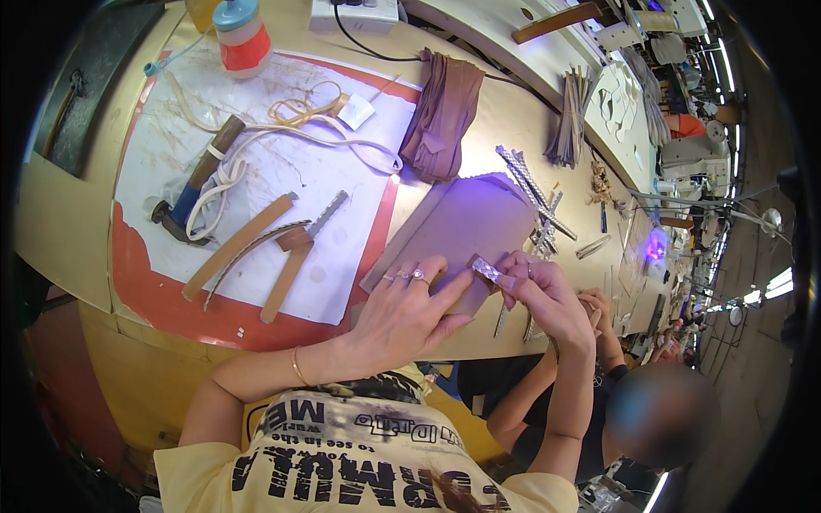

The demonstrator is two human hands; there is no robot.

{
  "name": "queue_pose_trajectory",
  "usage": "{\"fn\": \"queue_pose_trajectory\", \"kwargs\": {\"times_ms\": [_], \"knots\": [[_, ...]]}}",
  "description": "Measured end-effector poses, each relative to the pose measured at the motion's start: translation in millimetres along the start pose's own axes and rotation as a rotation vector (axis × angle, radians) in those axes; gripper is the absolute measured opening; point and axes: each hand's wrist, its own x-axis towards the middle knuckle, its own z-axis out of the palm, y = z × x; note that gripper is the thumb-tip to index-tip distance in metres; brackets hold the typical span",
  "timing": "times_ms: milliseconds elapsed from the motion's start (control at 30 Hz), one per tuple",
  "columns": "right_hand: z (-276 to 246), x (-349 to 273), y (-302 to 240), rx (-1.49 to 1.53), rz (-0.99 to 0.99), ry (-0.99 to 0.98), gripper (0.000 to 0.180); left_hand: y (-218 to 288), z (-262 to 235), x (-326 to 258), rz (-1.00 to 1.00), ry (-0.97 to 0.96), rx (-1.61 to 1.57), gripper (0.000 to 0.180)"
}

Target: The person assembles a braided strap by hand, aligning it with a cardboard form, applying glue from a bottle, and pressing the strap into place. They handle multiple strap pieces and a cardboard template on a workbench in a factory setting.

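Note:
Between the thumb and fingers of my right hand [547, 295] is a short, shiny silver patterned strip [485, 269]. Its free end points up and to the left. My left hand [415, 299] lies on a flat grey-brown board [483, 218] with fingers stretched out, wearing rings. The left index fingertip reaches close to the strip's free end; I cannot tell if it touches. Just beyond the board, to the right, lies a loose pile of similar silver patterned strips [534, 192].
On a white sheet [333, 214] at left lie a hammer [192, 188], brown strap pieces [235, 248] and a white cord [342, 141]. Behind are a blue-capped bottle [239, 38] and folded brown material [440, 115]. Close on my right sits another person [530, 402].

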Motion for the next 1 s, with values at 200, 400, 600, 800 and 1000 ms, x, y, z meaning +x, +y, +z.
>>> {"fn": "queue_pose_trajectory", "kwargs": {"times_ms": [200, 400, 600, 800, 1000], "knots": [[-1.2, 6.5, -5.0, -0.049, 0.040, -0.016, 0.027, 0.1, -0.2, -1.3, -0.033, -0.020, 0.027, 0.050], [-1.3, 10.9, -3.9, -0.014, 0.076, -0.005, 0.024, -0.2, 1.1, -2.0, -0.024, 0.009, 0.053, 0.049], [-3.1, 12.8, -6.0, -0.046, 0.091, -0.024, 0.025, -0.7, -0.3, -1.4, -0.010, 0.010, 0.037, 0.048], [-3.4, 14.3, -6.7, -0.035, 0.086, -0.020, 0.025, -0.4, -1.0, -1.1, -0.031, -0.010, 0.034, 0.048], [-2.9, 14.5, -3.9, -0.039, 0.068, -0.016, 0.026, -0.2, -0.3, -1.7, -0.033, -0.018, 0.055, 0.048]]}}
